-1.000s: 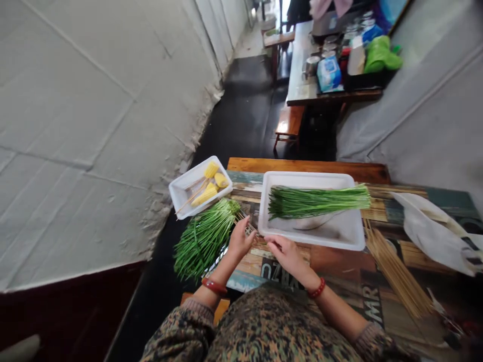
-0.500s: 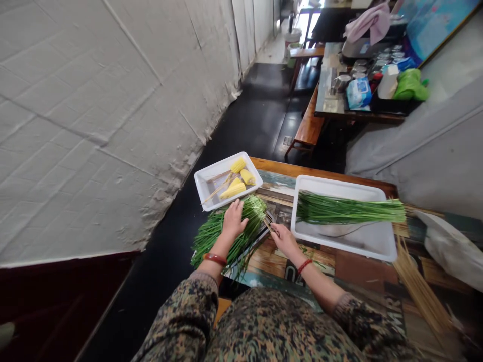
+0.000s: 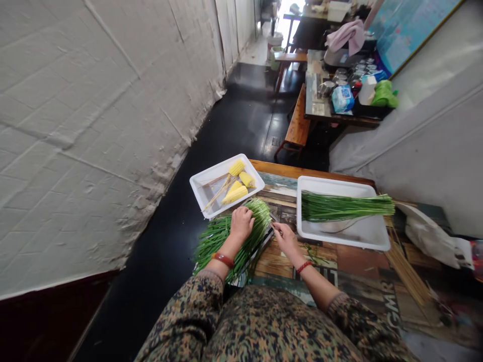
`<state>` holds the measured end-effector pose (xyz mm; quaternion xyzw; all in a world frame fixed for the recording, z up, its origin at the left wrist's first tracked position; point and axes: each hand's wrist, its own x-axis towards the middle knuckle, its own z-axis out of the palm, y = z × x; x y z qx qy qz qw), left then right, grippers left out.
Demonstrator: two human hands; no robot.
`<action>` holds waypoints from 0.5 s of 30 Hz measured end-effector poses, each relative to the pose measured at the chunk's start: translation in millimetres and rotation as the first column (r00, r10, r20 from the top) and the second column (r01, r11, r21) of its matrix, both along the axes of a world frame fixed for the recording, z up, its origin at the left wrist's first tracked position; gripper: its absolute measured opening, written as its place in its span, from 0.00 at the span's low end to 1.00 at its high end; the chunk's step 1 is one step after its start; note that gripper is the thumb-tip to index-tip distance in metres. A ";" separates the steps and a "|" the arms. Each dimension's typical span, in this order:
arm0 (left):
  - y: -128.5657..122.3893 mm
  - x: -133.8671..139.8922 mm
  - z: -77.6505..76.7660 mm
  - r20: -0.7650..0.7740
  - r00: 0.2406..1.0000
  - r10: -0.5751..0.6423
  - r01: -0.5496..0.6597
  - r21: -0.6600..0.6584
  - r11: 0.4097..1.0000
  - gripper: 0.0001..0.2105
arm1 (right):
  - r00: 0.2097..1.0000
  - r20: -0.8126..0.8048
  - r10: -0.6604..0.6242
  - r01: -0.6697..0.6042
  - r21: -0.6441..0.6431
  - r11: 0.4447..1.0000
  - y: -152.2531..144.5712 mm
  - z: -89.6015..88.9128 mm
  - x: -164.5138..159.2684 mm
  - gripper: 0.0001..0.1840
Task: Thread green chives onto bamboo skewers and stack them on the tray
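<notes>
A large bunch of green garlic chives (image 3: pixel 260 213) lies at the table's left front, pale cut ends toward the right and leaves fanning left over the edge. My left hand (image 3: pixel 242 223) rests on it with fingers curled around some stalks. Close by the pale ends, my right hand (image 3: pixel 286 237) is closed in a pinch on thin brown sticks that look like bamboo skewers; their tips are hard to make out. A dark tray edge shows under the bunch. Another neat bundle of chives (image 3: pixel 347 207) lies in a white tray (image 3: pixel 345 244) to the right, its pale ends past the rim.
Behind my left hand, a white tray (image 3: pixel 196 188) holds several corn pieces (image 3: pixel 236 191) on skewers. Loose bamboo skewers (image 3: pixel 409 274) and a plastic bag (image 3: pixel 430 236) lie at right. Beyond are a wooden bench (image 3: pixel 298 125), a cluttered table (image 3: pixel 315 98) and a wall (image 3: pixel 94 125) at left.
The view has shifted a little to the right. My left hand has moved nearer the pale ends and its fingers have curled in. My right hand keeps its pinch beside the bunch.
</notes>
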<state>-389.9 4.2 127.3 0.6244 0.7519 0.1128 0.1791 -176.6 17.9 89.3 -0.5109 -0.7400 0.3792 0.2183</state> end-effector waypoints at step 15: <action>7.6 2.7 7.8 0.370 0.927 0.060 -0.064 0.001 0.998 0.05 | 0.992 0.092 -0.089 0.090 -0.005 0.996 11.6 7.9 -19.3 0.07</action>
